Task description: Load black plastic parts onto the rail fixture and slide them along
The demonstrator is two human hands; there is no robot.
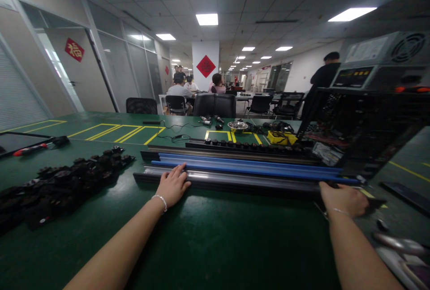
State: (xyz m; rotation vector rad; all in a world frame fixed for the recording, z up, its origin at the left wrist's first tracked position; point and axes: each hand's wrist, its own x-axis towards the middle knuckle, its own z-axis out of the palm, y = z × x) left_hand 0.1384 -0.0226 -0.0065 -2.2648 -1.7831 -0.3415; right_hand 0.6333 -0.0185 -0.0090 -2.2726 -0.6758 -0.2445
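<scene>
Several long rails lie side by side across the green table, among them a blue rail (255, 164) and a black rail (242, 179) with a shiny grey channel nearest me. My left hand (174, 185) rests on the near rail toward its left end, its fingers apart on the edge. At the right end of the same rail is my right hand (344, 198), with its fingers curled down by the rail's end. What the right fingertips touch is partly hidden by the hand.
A heap of black parts (67, 182) covers the table's left side. An open computer case (369, 124) stands at the right. Behind the rails are a metal bowl (238, 125), a yellow object (281, 138) and cables. People sit farther back.
</scene>
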